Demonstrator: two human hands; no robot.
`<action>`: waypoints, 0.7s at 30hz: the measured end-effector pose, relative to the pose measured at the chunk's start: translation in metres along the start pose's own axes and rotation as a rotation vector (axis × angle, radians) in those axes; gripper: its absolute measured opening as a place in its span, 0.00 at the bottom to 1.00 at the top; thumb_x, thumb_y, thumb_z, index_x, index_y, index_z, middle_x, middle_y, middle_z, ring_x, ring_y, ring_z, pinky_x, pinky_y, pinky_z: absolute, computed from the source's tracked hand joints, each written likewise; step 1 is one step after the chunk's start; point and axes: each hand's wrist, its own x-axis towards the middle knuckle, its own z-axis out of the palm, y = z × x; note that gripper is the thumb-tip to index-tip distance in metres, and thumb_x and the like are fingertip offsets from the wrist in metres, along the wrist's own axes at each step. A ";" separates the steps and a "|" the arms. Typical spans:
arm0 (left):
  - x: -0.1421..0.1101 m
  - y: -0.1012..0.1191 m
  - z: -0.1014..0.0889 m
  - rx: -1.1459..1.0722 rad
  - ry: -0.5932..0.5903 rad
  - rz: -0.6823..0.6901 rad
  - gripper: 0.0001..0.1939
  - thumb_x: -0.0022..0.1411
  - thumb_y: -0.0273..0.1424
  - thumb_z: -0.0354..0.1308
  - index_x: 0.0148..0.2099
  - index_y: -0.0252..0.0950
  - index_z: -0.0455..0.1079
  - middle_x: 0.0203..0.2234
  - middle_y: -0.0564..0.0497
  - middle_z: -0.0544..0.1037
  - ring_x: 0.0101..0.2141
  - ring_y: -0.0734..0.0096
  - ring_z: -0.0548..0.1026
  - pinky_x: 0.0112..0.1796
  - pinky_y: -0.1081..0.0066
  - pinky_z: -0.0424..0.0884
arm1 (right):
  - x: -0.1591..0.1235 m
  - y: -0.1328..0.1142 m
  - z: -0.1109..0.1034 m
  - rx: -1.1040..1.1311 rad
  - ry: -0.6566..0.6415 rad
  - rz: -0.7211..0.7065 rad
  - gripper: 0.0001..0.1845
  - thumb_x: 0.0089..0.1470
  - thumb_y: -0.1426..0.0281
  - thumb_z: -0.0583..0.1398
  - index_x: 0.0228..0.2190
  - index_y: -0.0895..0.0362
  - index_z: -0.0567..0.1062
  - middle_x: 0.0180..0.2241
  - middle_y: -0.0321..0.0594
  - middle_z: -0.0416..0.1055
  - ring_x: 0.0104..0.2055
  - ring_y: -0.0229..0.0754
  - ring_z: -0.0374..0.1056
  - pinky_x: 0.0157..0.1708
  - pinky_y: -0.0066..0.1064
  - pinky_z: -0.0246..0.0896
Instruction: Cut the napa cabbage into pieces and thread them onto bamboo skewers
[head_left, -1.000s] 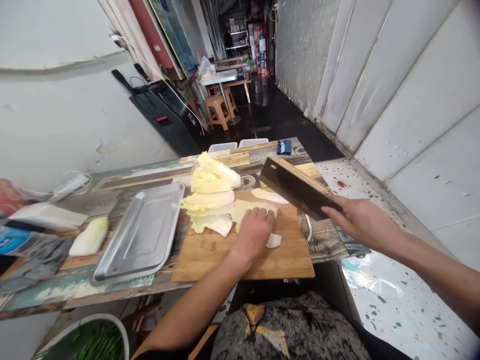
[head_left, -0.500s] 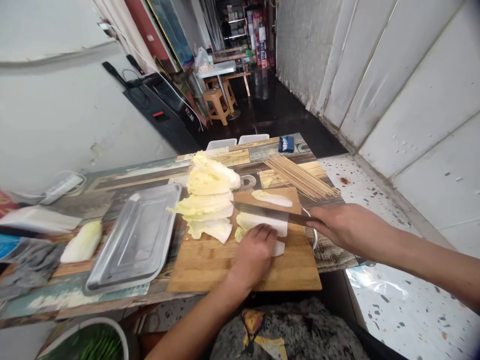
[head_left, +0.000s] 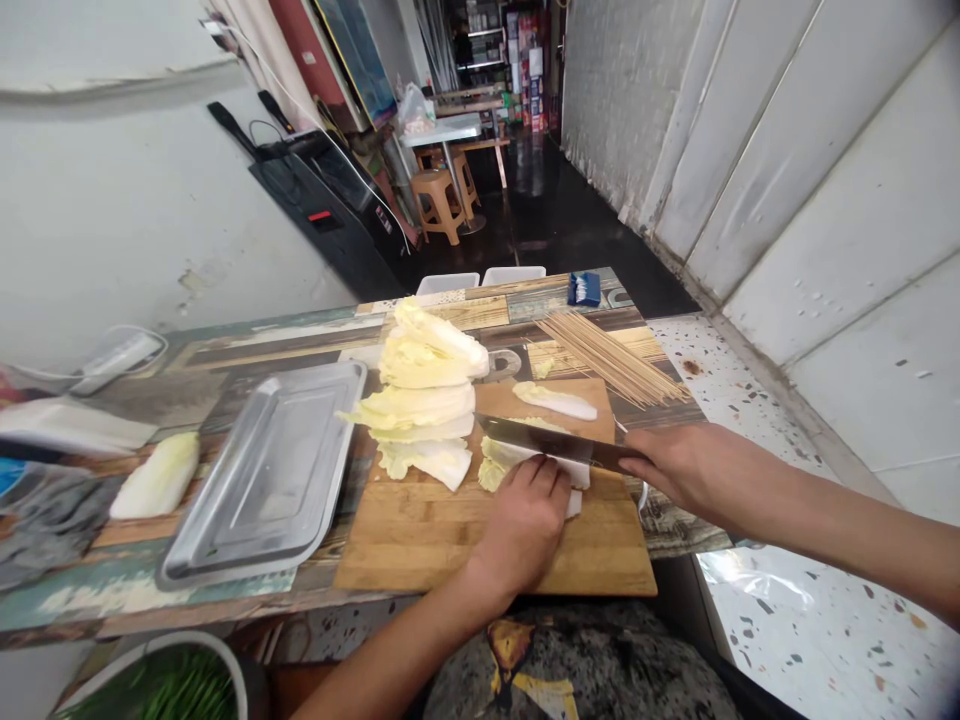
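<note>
My right hand (head_left: 686,468) is closed round the handle of a kitchen knife (head_left: 551,441). Its blade points left and lies across a napa cabbage leaf (head_left: 499,462) on the wooden cutting board (head_left: 427,545). With bent fingers, my left hand (head_left: 529,515) presses that leaf against the board, just on my side of the blade. A pale cut piece (head_left: 574,503) shows beside the left fingers. Beyond the knife lies a narrow leaf strip (head_left: 555,401). Left of the blade are several more cabbage leaves (head_left: 424,408), partly overlapping, some past the board's edge.
A metal tray (head_left: 262,470) stands left of the board, with a small cabbage (head_left: 156,476) and a grey cloth (head_left: 56,520) farther left. Bamboo skewers (head_left: 611,355) and a blue packet (head_left: 583,289) lie at the back right. Low left, a bowl (head_left: 240,665) holds greens.
The knife has come slightly towards me, so part of the leaf now shows beyond its blade. My left hand still presses the leaf. The whole view has shifted a little.
</note>
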 end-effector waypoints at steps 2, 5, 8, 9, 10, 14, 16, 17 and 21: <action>0.000 0.000 0.001 0.009 0.025 0.003 0.13 0.65 0.24 0.49 0.48 0.28 0.72 0.44 0.39 0.77 0.46 0.58 0.73 0.49 0.60 0.73 | 0.001 0.000 -0.002 -0.008 -0.026 0.004 0.11 0.63 0.67 0.52 0.31 0.56 0.70 0.27 0.41 0.76 0.28 0.45 0.73 0.24 0.31 0.52; 0.001 0.001 0.001 0.009 0.053 0.000 0.13 0.64 0.24 0.50 0.47 0.28 0.72 0.43 0.40 0.77 0.44 0.58 0.73 0.47 0.60 0.73 | 0.003 -0.002 -0.004 -0.036 -0.059 0.009 0.11 0.63 0.67 0.52 0.32 0.57 0.71 0.28 0.42 0.77 0.29 0.47 0.74 0.24 0.32 0.53; 0.002 0.001 0.000 -0.003 0.026 -0.014 0.12 0.63 0.24 0.51 0.46 0.27 0.73 0.42 0.40 0.78 0.44 0.57 0.73 0.47 0.60 0.73 | 0.010 -0.007 -0.003 -0.069 -0.090 0.016 0.11 0.63 0.67 0.52 0.34 0.58 0.72 0.29 0.43 0.77 0.30 0.48 0.74 0.24 0.32 0.54; 0.002 0.001 0.000 -0.002 0.013 -0.013 0.12 0.63 0.24 0.51 0.46 0.27 0.73 0.43 0.39 0.78 0.44 0.57 0.73 0.47 0.60 0.73 | 0.013 -0.010 -0.002 -0.079 -0.093 0.019 0.11 0.63 0.67 0.53 0.34 0.58 0.72 0.29 0.44 0.77 0.29 0.48 0.74 0.23 0.32 0.54; 0.002 0.001 0.000 0.003 0.000 -0.014 0.13 0.63 0.24 0.52 0.47 0.26 0.73 0.43 0.39 0.77 0.45 0.56 0.73 0.48 0.60 0.73 | 0.015 -0.013 -0.001 -0.089 -0.090 0.023 0.11 0.63 0.67 0.53 0.34 0.58 0.72 0.29 0.45 0.77 0.29 0.49 0.75 0.23 0.32 0.54; 0.000 -0.001 0.002 0.022 -0.013 -0.025 0.13 0.63 0.24 0.52 0.47 0.27 0.73 0.44 0.39 0.77 0.45 0.56 0.73 0.48 0.59 0.73 | 0.021 -0.018 0.003 -0.100 -0.053 0.019 0.13 0.63 0.66 0.53 0.34 0.59 0.74 0.30 0.47 0.78 0.30 0.50 0.75 0.23 0.33 0.54; -0.002 -0.002 0.003 0.040 -0.020 -0.024 0.14 0.63 0.23 0.51 0.49 0.27 0.72 0.46 0.39 0.77 0.46 0.55 0.73 0.48 0.59 0.72 | 0.019 -0.011 0.002 -0.083 -0.034 0.008 0.13 0.63 0.66 0.53 0.33 0.59 0.74 0.29 0.46 0.78 0.30 0.48 0.75 0.24 0.32 0.54; -0.002 -0.001 0.002 0.052 -0.026 -0.022 0.15 0.63 0.23 0.51 0.50 0.27 0.72 0.46 0.38 0.77 0.46 0.55 0.73 0.48 0.59 0.72 | 0.018 -0.005 0.002 -0.076 -0.022 0.000 0.13 0.63 0.65 0.53 0.33 0.59 0.74 0.29 0.45 0.78 0.30 0.47 0.74 0.24 0.32 0.54; -0.002 0.001 -0.002 0.078 -0.075 -0.037 0.14 0.63 0.24 0.51 0.49 0.27 0.71 0.46 0.39 0.76 0.44 0.55 0.73 0.46 0.59 0.73 | 0.022 0.033 0.002 -0.128 0.035 0.055 0.16 0.64 0.62 0.51 0.35 0.58 0.73 0.29 0.44 0.77 0.29 0.46 0.73 0.25 0.31 0.53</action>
